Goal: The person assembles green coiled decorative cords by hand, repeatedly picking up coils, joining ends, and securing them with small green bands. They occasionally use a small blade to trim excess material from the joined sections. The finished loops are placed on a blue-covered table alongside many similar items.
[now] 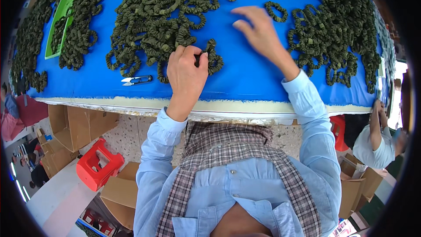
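Note:
My left hand [187, 73] is at the near edge of a big heap of dark green scrunchies [160, 15]. Its thumb and fingers are closed on a dark green scrunchie [214, 61], which sticks out to the right of them. My right hand [259, 33] hovers over the blue cloth, fingers stretched and thumb apart, with nothing in it. Just beyond it lies a single scrunchie [276, 12]. To the left of my left hand, small thread snips [137, 80] rest on the cloth.
A second scrunchie heap [337, 22] covers the right side of the blue tabletop [245, 81]. More scrunchies and a green tray [56, 28] are at the left. Below the table edge are a red stool [98, 164] and cardboard boxes [83, 125]. Another person [375, 147] sits at the right.

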`<state>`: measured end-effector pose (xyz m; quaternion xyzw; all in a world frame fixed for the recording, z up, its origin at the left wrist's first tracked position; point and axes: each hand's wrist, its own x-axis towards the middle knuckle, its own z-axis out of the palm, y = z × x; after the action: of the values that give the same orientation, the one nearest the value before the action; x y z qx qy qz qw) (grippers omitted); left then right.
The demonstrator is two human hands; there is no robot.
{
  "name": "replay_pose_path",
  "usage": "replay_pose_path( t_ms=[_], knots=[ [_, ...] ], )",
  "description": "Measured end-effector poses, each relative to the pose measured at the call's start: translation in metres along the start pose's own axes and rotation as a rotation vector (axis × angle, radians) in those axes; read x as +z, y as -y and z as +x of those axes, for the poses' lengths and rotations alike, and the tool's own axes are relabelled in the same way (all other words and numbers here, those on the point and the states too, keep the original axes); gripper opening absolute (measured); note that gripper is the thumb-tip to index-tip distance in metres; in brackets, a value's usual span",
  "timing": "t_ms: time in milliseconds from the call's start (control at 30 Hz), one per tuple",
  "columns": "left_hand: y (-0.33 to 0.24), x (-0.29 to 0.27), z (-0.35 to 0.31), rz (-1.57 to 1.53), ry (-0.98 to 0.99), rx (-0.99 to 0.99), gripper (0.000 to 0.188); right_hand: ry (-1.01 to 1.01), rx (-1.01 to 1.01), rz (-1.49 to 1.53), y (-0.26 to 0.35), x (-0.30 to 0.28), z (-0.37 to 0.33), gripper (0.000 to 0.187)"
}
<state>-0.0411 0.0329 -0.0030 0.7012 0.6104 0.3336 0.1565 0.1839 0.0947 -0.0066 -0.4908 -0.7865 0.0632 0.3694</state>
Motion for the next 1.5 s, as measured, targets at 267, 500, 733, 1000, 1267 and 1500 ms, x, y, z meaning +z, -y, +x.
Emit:
replay_pose_path(
  t_ms=[267, 500, 733, 1000, 1267, 1500],
  knots=[
    [-0.003, -0.013, 0.002, -0.717, -0.033, -0.317, 0.007, -0.088, 0.306, -0.007, -0.034, -0.054, -0.015, 0.030],
    [-0.023, -0.007, -0.005, -0.908, 0.037, -0.292, 0.008, 0.274, 0.663, 0.964, 0.071, -0.028, -0.027, 0.034],
    [-0.030, 0.003, -0.014, -1.077, 0.167, -0.307, 0.005, 0.140, 0.805, 1.354, 0.082, -0.028, -0.031, 0.026],
    [-0.032, -0.001, -0.010, -1.373, 0.241, -0.424, 0.005, 0.064, 0.828, 1.571, 0.079, -0.028, -0.038, 0.016],
    [-0.032, 0.000, -0.007, -1.697, 0.383, -0.427, 0.004, 0.030, 0.885, 1.755, 0.078, -0.033, -0.045, 0.011],
    [-0.029, 0.004, -0.009, -1.723, 0.449, -0.434, 0.005, 0.049, 0.810, 1.827, 0.068, -0.034, -0.053, 0.009]
  ],
)
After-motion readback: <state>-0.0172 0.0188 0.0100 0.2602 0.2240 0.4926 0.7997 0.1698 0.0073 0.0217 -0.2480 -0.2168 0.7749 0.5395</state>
